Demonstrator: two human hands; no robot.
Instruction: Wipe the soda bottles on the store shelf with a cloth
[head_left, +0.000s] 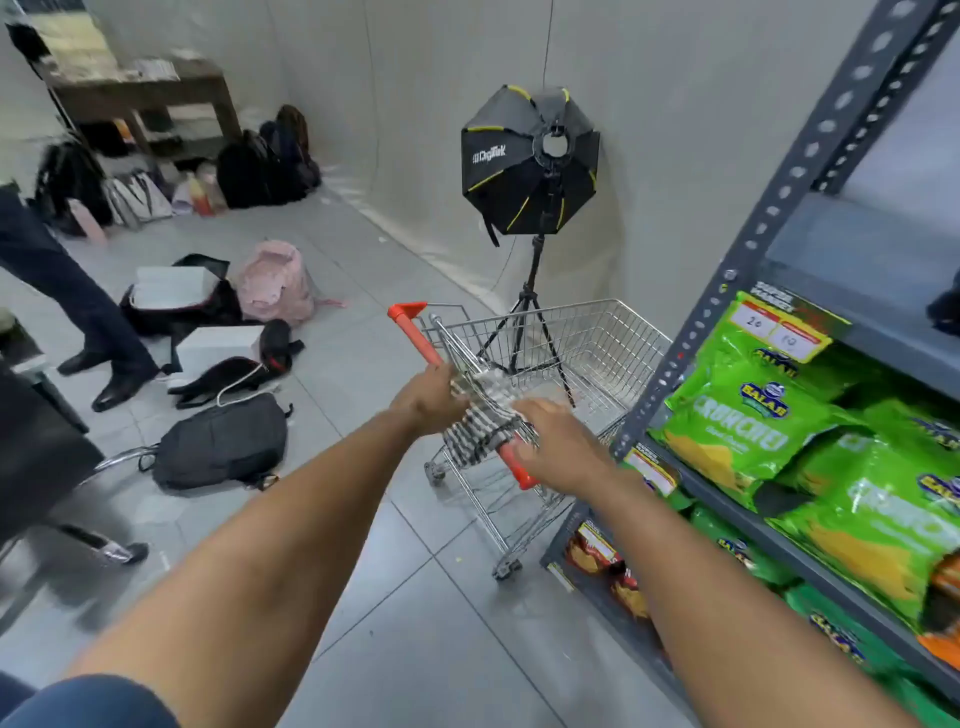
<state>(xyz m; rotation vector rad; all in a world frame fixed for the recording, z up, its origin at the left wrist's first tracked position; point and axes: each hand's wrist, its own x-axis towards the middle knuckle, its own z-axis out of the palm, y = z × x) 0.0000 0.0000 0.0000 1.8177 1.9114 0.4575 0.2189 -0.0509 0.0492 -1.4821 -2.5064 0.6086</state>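
Grey tiled floor (426, 613) and a pale backdrop wall, bags scattered about, so it looks more like a mock store set than a real shop; a black octagonal softbox on a tripod (530, 161) reads "Digitek". Both arms reach out to a small wire shopping cart with an orange handle bar (561, 353), parked just beside the grey slotted-metal shelving unit (779, 218); a grey-and-white striped cloth (480, 426) is draped over that bar, probably hung there to keep it handy. Left hand (431, 400) is curled at the cloth's upper end by the bar; it seems to be gripping cloth, bar or both, but motion blur means I can't tell for sure. Right hand (561, 447) lies over the cloth's lower end with fingers loosely spread, thumb near the bar; I'd guess the cloth is being collected before any wiping starts.

No soda bottles in view; the shelf here holds green snack bags (753, 415) marked "BALAJI" and "CRUNCHEX", plus reddish packs lower down. A shelf tag (774, 327) shows handwritten "20" and "10", under a "SUPER MARKET" header, I think.
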